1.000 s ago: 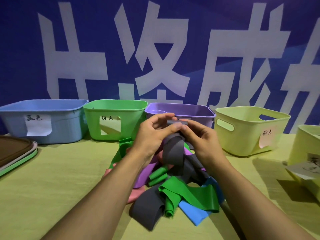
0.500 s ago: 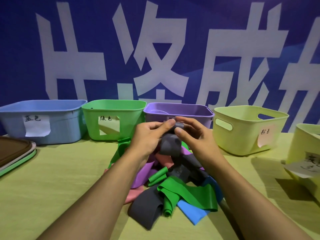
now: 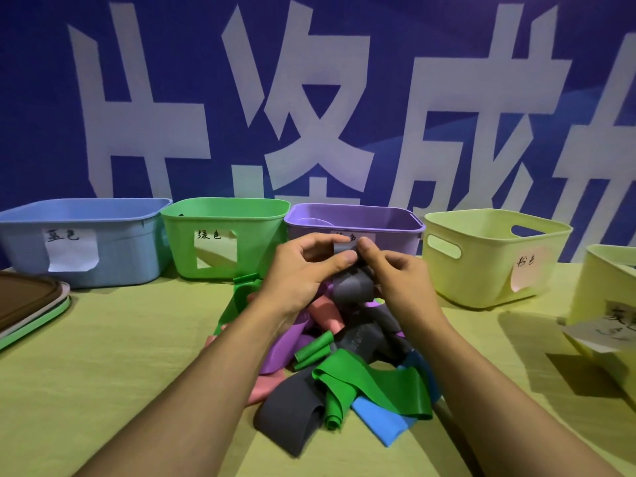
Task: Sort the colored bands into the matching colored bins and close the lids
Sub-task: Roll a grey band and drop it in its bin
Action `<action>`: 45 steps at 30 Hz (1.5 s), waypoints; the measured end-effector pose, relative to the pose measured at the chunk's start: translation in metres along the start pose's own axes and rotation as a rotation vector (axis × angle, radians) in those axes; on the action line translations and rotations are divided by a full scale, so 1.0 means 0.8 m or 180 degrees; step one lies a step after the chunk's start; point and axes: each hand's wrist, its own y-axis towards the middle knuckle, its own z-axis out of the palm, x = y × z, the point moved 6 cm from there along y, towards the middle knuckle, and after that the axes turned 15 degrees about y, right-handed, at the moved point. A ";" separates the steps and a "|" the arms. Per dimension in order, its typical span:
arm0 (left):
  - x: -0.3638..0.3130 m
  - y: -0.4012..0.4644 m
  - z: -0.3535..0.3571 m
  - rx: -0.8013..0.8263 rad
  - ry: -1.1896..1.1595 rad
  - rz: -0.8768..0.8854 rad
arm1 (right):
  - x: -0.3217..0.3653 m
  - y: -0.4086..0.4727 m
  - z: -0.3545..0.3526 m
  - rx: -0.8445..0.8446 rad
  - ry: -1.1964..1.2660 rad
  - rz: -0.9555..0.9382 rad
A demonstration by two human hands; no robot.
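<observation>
Left hand [image 3: 303,266] and right hand [image 3: 395,273] both pinch 1 gray band [image 3: 351,287], lifted above band pile [image 3: 344,366]; purple bin [image 3: 389,235] just behind hands.

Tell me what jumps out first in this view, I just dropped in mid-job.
Both hands, left hand and right hand, pinch one grey band above a tangled pile of bands at table centre. Behind it runs a row of open bins: blue bin, green bin, purple bin and two pale yellow-green ones to the right. Stacked lids lie at the far left edge.
</observation>
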 end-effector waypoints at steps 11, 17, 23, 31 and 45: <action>-0.005 -0.005 0.000 0.0056 -0.0421 -0.0316 | -0.005 0.007 0.004 0.0520 0.0011 -0.0383; 0.003 -0.005 -0.005 -0.0047 -0.0172 -0.0693 | -0.006 0.006 0.014 0.0724 -0.0049 -0.0580; 0.008 -0.006 -0.010 -0.0078 -0.0066 -0.0714 | -0.003 0.001 0.017 0.0837 -0.0105 -0.0619; 0.006 -0.005 -0.010 -0.0255 0.0023 -0.0586 | -0.007 0.000 0.013 0.0655 0.0176 -0.0171; 0.003 -0.006 0.003 0.0114 -0.0097 -0.0347 | -0.006 -0.001 -0.004 -0.0240 0.0205 0.0325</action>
